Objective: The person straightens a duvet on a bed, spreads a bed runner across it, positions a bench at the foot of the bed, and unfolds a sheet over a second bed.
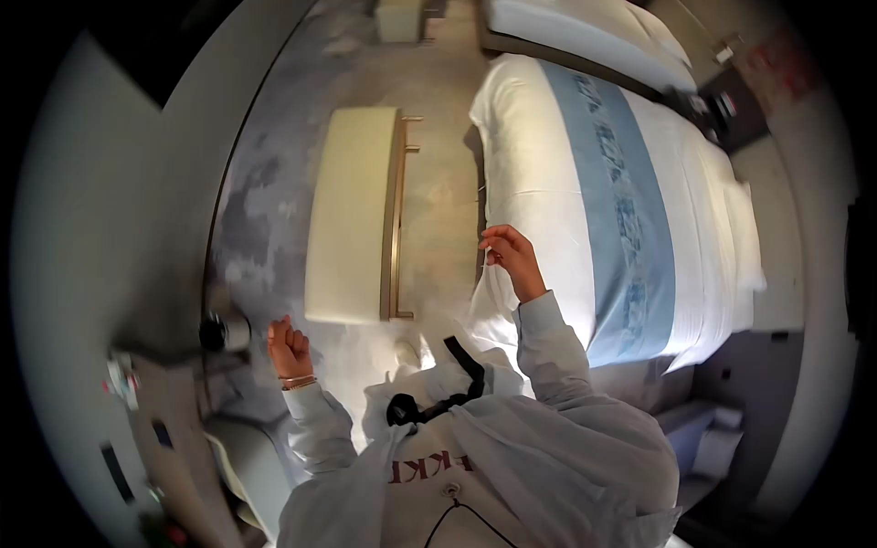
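Observation:
Loosely curled into a fist, my left hand (289, 350) hangs in the air near a small dark-and-white bin (226, 332), with nothing visible in it. A bracelet (298, 381) circles that wrist. Bent but partly apart, the fingers of my right hand (512, 261) hold nothing; the hand appears over the near edge of a bed with white bedding (534, 164). I cannot tell whether it touches the sheet. Across the bed lies a blue patterned runner (612, 183). Between my hands and farther ahead stands a long cream bench (352, 210).
A second bed (585, 27) is at the far end, with a dark nightstand (731, 110) between the beds. A cream stool (399, 20) stands beyond the bench. At lower left are a wooden desk (174, 429) and a chair (251, 466). Carpet (443, 183) runs beside the bed.

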Demonstrator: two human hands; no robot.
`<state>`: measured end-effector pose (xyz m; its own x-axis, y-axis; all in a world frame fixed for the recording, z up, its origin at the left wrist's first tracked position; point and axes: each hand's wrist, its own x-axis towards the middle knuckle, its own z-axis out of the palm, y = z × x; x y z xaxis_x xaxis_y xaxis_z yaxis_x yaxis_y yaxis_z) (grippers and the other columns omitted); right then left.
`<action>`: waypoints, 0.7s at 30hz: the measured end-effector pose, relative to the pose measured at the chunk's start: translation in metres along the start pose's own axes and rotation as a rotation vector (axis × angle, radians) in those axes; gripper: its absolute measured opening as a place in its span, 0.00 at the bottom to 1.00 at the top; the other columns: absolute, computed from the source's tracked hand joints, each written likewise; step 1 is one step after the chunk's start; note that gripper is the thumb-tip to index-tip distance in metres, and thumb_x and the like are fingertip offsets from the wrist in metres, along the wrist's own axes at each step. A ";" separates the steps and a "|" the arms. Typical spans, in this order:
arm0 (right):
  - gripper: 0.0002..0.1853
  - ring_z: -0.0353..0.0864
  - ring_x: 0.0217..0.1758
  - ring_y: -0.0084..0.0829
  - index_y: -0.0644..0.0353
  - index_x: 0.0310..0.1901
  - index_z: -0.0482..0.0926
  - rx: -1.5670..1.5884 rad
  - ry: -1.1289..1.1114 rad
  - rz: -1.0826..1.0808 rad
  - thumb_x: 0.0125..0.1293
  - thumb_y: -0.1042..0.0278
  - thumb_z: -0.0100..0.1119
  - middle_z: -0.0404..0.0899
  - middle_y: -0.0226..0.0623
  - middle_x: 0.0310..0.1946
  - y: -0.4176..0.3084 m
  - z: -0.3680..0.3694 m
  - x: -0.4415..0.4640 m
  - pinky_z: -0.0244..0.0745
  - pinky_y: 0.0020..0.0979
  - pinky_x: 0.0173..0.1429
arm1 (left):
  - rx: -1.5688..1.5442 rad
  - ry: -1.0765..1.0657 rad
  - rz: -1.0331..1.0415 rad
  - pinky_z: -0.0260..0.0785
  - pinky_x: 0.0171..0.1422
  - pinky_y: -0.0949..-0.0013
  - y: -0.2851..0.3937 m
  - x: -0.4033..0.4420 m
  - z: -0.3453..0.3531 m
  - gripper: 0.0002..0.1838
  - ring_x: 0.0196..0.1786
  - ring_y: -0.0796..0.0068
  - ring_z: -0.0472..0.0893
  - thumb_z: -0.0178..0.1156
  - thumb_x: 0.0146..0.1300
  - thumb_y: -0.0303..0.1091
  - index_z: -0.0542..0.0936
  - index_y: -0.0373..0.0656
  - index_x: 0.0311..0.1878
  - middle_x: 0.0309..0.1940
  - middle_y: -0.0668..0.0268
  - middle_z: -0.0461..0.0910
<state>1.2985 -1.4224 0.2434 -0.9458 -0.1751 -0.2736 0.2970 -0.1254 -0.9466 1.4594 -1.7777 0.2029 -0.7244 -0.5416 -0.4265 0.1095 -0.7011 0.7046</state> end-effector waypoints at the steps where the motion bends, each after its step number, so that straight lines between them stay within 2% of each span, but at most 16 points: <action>1: 0.08 0.67 0.24 0.17 0.60 0.37 0.73 -0.030 0.044 -0.018 0.56 0.71 0.48 0.75 0.29 0.28 -0.006 -0.001 0.012 0.64 0.19 0.32 | -0.029 -0.100 0.005 0.37 0.12 0.77 0.003 0.026 0.024 0.19 0.10 0.87 0.43 0.50 0.56 0.23 0.55 0.52 0.15 0.09 0.77 0.47; 5: 0.08 0.67 0.23 0.17 0.60 0.37 0.73 0.001 0.163 0.001 0.56 0.71 0.48 0.75 0.28 0.27 0.004 -0.040 0.053 0.64 0.19 0.31 | 0.008 -0.247 -0.127 0.37 0.13 0.77 -0.022 0.088 0.112 0.19 0.10 0.86 0.44 0.50 0.56 0.22 0.54 0.51 0.16 0.09 0.77 0.47; 7: 0.09 0.67 0.22 0.17 0.61 0.37 0.74 -0.022 0.228 0.102 0.55 0.70 0.49 0.75 0.28 0.26 0.008 -0.064 0.090 0.64 0.19 0.31 | 0.041 -0.216 -0.145 0.37 0.13 0.76 -0.041 0.118 0.149 0.20 0.10 0.86 0.44 0.50 0.56 0.23 0.54 0.51 0.16 0.09 0.76 0.47; 10: 0.09 0.67 0.22 0.17 0.59 0.38 0.73 -0.048 0.278 0.127 0.56 0.69 0.48 0.74 0.28 0.27 -0.012 -0.094 0.164 0.64 0.19 0.31 | 0.087 -0.174 -0.208 0.37 0.13 0.77 -0.072 0.168 0.191 0.20 0.10 0.86 0.44 0.51 0.56 0.23 0.53 0.52 0.16 0.10 0.77 0.47; 15: 0.08 0.67 0.22 0.16 0.59 0.38 0.73 -0.035 0.241 0.093 0.57 0.70 0.47 0.74 0.27 0.26 -0.081 -0.113 0.309 0.63 0.18 0.31 | 0.074 -0.099 -0.276 0.38 0.12 0.79 -0.104 0.248 0.277 0.19 0.10 0.86 0.45 0.51 0.56 0.24 0.54 0.51 0.16 0.09 0.77 0.47; 18: 0.08 0.66 0.22 0.15 0.61 0.37 0.73 -0.014 0.107 -0.096 0.56 0.74 0.46 0.75 0.28 0.26 -0.124 -0.122 0.390 0.61 0.16 0.29 | 0.073 -0.122 -0.226 0.41 0.10 0.80 -0.112 0.295 0.346 0.17 0.09 0.86 0.47 0.49 0.57 0.24 0.56 0.51 0.17 0.09 0.77 0.48; 21: 0.08 0.66 0.22 0.15 0.62 0.37 0.73 0.033 0.106 -0.071 0.56 0.75 0.46 0.75 0.28 0.26 -0.151 -0.123 0.434 0.62 0.17 0.30 | 0.050 -0.223 -0.211 0.42 0.11 0.81 -0.118 0.334 0.411 0.17 0.10 0.86 0.48 0.50 0.57 0.24 0.56 0.50 0.18 0.09 0.77 0.48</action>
<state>0.8264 -1.3594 0.2468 -0.9726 -0.0604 -0.2245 0.2316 -0.1657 -0.9586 0.9254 -1.6852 0.2103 -0.8595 -0.2676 -0.4356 -0.0890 -0.7607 0.6430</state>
